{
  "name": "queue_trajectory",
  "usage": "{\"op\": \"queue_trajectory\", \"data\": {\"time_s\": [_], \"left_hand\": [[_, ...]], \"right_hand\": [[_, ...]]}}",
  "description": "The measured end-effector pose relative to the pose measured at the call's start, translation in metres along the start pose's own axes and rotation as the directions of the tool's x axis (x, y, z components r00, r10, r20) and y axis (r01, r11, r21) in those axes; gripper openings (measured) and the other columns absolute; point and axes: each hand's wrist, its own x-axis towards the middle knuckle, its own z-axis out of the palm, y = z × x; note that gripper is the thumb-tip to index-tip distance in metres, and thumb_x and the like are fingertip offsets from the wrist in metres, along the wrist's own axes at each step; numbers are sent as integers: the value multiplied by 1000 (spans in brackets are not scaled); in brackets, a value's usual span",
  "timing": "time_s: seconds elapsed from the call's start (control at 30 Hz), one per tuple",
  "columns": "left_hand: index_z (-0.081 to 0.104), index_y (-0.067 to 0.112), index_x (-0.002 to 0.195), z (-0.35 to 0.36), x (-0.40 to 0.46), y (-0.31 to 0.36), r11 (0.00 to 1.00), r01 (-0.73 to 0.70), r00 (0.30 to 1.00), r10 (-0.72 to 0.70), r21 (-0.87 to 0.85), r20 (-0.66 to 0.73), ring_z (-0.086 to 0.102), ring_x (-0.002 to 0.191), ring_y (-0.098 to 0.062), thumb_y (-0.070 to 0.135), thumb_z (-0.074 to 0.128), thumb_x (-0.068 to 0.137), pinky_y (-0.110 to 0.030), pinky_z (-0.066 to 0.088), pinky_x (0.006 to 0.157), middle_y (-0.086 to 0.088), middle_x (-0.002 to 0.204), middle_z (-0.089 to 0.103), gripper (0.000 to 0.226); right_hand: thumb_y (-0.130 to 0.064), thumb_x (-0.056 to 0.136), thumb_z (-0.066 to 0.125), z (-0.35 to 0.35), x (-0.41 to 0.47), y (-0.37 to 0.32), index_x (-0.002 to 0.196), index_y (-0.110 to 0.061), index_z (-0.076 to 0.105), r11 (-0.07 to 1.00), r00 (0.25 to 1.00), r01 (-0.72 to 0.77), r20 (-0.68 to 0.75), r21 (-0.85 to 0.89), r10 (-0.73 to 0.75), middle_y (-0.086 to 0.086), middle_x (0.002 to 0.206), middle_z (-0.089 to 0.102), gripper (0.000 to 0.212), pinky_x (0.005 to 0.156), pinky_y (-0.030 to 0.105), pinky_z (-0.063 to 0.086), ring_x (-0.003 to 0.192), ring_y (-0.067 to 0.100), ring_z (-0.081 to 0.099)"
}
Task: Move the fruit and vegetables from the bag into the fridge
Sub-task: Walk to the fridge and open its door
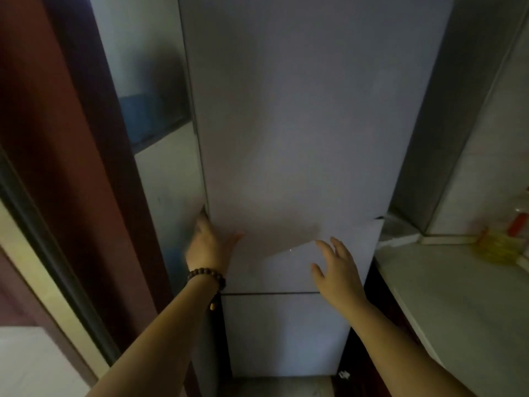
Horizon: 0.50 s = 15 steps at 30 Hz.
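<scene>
A tall pale grey fridge [300, 124] fills the middle of the view, its upper door shut. A separate lower door [286, 333] sits below a dark seam. My left hand [207, 242], with a bead bracelet on the wrist, reaches the left edge of the upper door; its fingertips are at the gap beside the door and its thumb lies on the door front. My right hand [336, 267] hovers in front of the door's lower right part, fingers spread and relaxed, holding nothing. No bag, fruit or vegetables are in view.
A white countertop [458, 305] runs along the right, with a yellow object [498, 249] and a red-and-clear bottle [519, 222] at its far end. A dark red door frame [71, 167] stands on the left, with a tiled wall between it and the fridge.
</scene>
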Motion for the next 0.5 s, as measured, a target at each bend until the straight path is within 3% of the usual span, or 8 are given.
{"op": "queue_trajectory", "data": {"time_s": [0.27, 0.5], "left_hand": [[39, 11, 105, -25, -96, 27, 987, -152, 988, 152, 46, 6, 61, 86, -35, 39, 67, 81, -34, 38, 57, -11, 108, 60, 46], [40, 14, 109, -24, -195, 63, 965, -261, 965, 260, 6, 35, 62, 81, -30, 33, 63, 86, -39, 51, 61, -9, 106, 61, 38]], "right_hand": [[-27, 92, 54, -61, -79, 19, 143, -18, 35, 995, 994, -91, -71, -31, 88, 13, 154, 19, 56, 113, 44, 26, 141, 31, 19], [-26, 91, 54, -124, -173, 37, 142, -19, 36, 994, 988, -86, -131, -67, 77, 10, 153, 24, 55, 113, 43, 25, 140, 29, 20]]}}
